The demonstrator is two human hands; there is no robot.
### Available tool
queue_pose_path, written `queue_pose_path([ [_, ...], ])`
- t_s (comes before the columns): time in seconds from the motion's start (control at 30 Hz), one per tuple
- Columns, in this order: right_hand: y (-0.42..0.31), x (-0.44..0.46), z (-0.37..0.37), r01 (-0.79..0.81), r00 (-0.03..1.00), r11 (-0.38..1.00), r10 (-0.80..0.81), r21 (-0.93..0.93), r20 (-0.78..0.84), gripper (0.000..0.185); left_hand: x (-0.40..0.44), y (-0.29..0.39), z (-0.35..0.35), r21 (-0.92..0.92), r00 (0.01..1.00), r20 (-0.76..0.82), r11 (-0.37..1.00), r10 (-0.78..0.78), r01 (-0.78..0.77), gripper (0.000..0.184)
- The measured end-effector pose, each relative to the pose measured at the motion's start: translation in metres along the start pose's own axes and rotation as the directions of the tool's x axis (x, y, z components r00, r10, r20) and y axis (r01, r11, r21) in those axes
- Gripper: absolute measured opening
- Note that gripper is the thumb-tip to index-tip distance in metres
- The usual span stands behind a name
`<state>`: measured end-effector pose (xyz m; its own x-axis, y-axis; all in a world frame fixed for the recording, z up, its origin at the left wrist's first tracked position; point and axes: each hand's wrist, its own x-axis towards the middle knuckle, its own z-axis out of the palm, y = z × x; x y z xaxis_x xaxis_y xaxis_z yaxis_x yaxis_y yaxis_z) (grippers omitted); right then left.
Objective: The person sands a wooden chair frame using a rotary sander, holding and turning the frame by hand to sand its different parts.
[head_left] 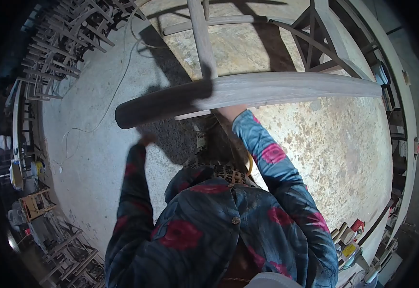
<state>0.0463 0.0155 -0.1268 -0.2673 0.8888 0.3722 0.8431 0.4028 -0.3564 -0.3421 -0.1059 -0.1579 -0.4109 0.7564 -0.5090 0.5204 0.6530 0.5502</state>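
Note:
A thick, rounded wooden beam runs across in front of my body, its left end in dark shadow. From its far side a slimmer wooden post extends away. My right hand reaches beneath the beam near its middle; the beam covers the fingers, so I cannot see their grip. Below the beam's left end, my left hand is in shadow, and its fingers do not show clearly. Both arms wear dark blue sleeves with pink flowers.
Wooden framing with slanted braces stands at the far right, beside a lower rail. Many wooden frames are piled at the far left. A thin cable lies on the concrete floor. Small bottles and containers stand at the lower right.

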Motion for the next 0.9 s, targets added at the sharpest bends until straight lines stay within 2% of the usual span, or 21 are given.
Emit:
queue_pose_path([
  [0.03,-0.004,-0.004,-0.010,0.000,1.000,1.000,0.000,-0.002,0.001,0.033,-0.011,-0.040,0.025,0.025,0.996,0.065,0.997,-0.068,0.066,0.076],
  [0.1,-0.011,-0.017,-0.044,-0.059,0.984,0.993,0.075,-0.100,0.163,0.033,-0.041,-0.109,0.066,0.088,0.962,0.193,0.980,-0.191,0.176,0.071],
  [0.13,0.000,-0.022,-0.048,-0.055,0.983,0.993,0.072,-0.102,0.167,0.033,-0.057,-0.137,0.081,0.117,0.937,0.252,0.968,-0.244,0.221,0.068],
  [0.2,0.034,-0.023,-0.053,-0.226,0.954,0.925,0.274,-0.304,0.124,0.032,-0.088,-0.179,0.101,0.177,0.885,0.346,0.948,-0.313,0.266,0.063],
  [0.27,0.053,-0.006,-0.071,-0.229,0.963,0.945,0.255,-0.234,0.089,0.032,-0.110,-0.212,0.111,0.214,0.868,0.401,0.951,-0.292,0.222,0.057],
  [0.33,0.056,0.005,-0.069,-0.238,0.967,0.958,0.250,-0.160,0.058,0.032,-0.121,-0.240,0.120,0.232,0.874,0.448,0.968,-0.190,0.092,0.052],
  [0.4,0.040,0.014,-0.054,-0.213,0.959,0.954,0.245,-0.212,0.140,0.032,-0.116,-0.259,0.129,0.198,0.887,0.462,0.972,0.019,-0.124,0.046],
  [0.47,-0.001,0.011,-0.052,-0.284,0.900,0.917,0.356,-0.281,0.253,0.034,-0.108,-0.259,0.133,0.172,0.890,0.451,0.972,0.069,-0.162,0.041],
  [0.5,-0.016,-0.005,-0.048,-0.250,0.959,0.964,0.260,-0.093,0.112,0.033,-0.106,-0.240,0.129,0.176,0.892,0.443,0.984,-0.092,0.014,0.042],
  [0.53,-0.032,-0.017,-0.054,-0.236,0.970,0.972,0.236,-0.013,0.065,0.042,-0.097,-0.226,0.129,0.175,0.879,0.447,0.980,-0.163,0.093,0.042],
  [0.63,-0.041,-0.044,-0.071,-0.210,0.977,0.977,0.209,0.033,0.034,0.051,-0.068,-0.191,0.129,0.189,0.834,0.455,0.949,-0.312,0.251,0.047],
  [0.67,-0.031,-0.052,-0.070,-0.303,0.953,0.953,0.303,-0.012,-0.011,0.053,-0.060,-0.182,0.128,0.194,0.816,0.458,0.935,-0.353,0.295,0.049],
  [0.7,-0.021,-0.056,-0.072,-0.389,0.920,0.920,0.386,-0.053,-0.060,0.056,-0.055,-0.171,0.123,0.127,0.829,0.459,0.947,-0.320,0.295,0.050],
  [0.73,-0.013,-0.053,-0.076,-0.410,0.907,0.910,0.398,-0.068,-0.139,0.053,-0.049,-0.166,0.121,0.060,0.842,0.455,0.954,-0.289,0.295,0.051],
  [0.83,0.023,-0.044,-0.047,-0.476,0.875,0.875,0.459,-0.092,-0.156,0.051,-0.027,-0.157,0.108,-0.029,0.891,0.405,0.971,-0.206,0.238,0.044],
  [0.9,0.031,-0.051,-0.015,-0.428,0.903,0.875,0.421,-0.226,-0.085,0.050,-0.020,-0.156,0.096,-0.012,0.900,0.390,0.977,-0.193,0.214,0.044],
])
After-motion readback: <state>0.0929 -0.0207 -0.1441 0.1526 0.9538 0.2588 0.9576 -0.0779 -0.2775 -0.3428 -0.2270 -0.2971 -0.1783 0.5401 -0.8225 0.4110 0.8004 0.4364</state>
